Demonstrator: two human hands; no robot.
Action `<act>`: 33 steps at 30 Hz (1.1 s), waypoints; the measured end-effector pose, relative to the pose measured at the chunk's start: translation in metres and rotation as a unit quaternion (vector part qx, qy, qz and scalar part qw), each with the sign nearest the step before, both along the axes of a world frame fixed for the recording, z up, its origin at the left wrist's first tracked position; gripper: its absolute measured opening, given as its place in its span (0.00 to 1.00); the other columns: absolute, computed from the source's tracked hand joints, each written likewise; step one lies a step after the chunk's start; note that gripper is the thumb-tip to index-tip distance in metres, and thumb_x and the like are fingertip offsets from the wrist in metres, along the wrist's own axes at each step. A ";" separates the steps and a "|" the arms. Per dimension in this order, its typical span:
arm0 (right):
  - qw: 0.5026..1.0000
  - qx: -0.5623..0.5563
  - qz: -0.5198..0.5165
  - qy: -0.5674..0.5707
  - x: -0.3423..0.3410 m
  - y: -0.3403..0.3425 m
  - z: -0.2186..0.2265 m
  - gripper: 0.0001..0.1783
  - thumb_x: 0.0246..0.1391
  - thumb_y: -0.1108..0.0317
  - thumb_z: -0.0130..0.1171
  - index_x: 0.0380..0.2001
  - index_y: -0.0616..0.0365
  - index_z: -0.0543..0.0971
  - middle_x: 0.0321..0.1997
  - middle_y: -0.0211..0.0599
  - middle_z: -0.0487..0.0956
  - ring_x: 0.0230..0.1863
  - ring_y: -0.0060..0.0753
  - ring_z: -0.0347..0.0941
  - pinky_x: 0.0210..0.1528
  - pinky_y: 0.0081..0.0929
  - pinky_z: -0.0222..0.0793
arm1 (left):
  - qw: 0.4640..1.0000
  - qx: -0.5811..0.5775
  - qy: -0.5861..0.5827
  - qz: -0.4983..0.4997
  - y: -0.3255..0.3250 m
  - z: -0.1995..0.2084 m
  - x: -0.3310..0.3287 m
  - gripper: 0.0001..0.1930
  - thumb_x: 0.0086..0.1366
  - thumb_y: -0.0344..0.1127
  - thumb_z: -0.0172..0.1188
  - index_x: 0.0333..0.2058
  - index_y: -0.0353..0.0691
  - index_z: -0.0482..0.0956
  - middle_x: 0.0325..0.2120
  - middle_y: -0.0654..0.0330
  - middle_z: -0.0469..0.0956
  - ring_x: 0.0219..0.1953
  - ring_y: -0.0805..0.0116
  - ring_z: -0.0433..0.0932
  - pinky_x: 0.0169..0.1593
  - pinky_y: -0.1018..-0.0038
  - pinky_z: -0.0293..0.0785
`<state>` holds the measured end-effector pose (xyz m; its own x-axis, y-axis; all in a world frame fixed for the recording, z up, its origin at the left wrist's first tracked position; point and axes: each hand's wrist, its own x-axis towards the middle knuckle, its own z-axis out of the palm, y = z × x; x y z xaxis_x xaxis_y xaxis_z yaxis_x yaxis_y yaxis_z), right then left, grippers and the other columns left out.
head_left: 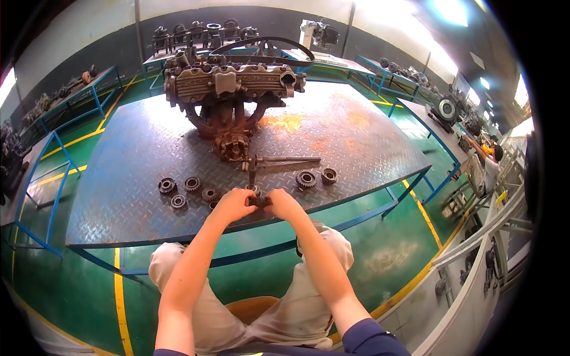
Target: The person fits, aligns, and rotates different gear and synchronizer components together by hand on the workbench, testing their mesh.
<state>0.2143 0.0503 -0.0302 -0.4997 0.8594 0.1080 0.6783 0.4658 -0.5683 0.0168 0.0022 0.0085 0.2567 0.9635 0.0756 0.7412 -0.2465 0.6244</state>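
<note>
Gear (260, 202) clamped between our left hand (233, 204) and right hand (285, 204); at least 4 loose gears (306, 179) lie on the bench (368, 151), so we judge work unfinished.

We see a rusty engine (234, 83) standing on the metal desk (368, 154), with a black belt (295, 44) looping at its top. Around us, yellow lines (122, 302) cross the green floor (380, 261). To our right, a wheel (447, 108) rests on another desk (419, 111), and a person (491, 173) in a pale top shows farther right. Bright lights (451, 10) glow overhead.
</note>
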 end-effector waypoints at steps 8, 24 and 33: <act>0.992 -0.017 0.075 0.102 -0.026 -0.017 0.031 0.15 0.43 0.70 0.69 0.35 0.67 0.80 0.19 0.42 0.74 0.22 0.43 0.71 0.29 0.35 0.67 | 0.996 -0.031 0.083 0.022 0.000 -0.007 -0.025 0.16 0.47 0.34 0.71 0.37 0.36 0.83 0.33 0.47 0.82 0.38 0.48 0.81 0.44 0.60 0.76; 0.996 -0.059 0.020 -0.063 0.002 -0.004 0.023 0.16 0.38 0.70 0.72 0.34 0.62 0.83 0.33 0.53 0.81 0.38 0.57 0.78 0.42 0.42 0.73 | 0.999 0.034 -0.020 -0.024 0.006 -0.007 -0.002 0.15 0.49 0.36 0.68 0.33 0.31 0.82 0.24 0.50 0.81 0.30 0.56 0.82 0.37 0.65 0.76; 0.995 -0.052 0.035 0.078 -0.013 -0.012 0.034 0.20 0.39 0.65 0.73 0.35 0.64 0.82 0.27 0.46 0.80 0.29 0.44 0.77 0.37 0.33 0.72 | 0.998 -0.007 0.067 0.015 0.010 -0.017 -0.022 0.15 0.46 0.34 0.69 0.33 0.34 0.83 0.31 0.46 0.82 0.37 0.51 0.82 0.42 0.61 0.76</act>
<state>0.2015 0.0381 0.0033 -0.5421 0.8342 0.1016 0.5470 0.4420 -0.7110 -0.0057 0.0127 -0.0089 0.2342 0.9717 0.0295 0.8251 -0.2147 0.5226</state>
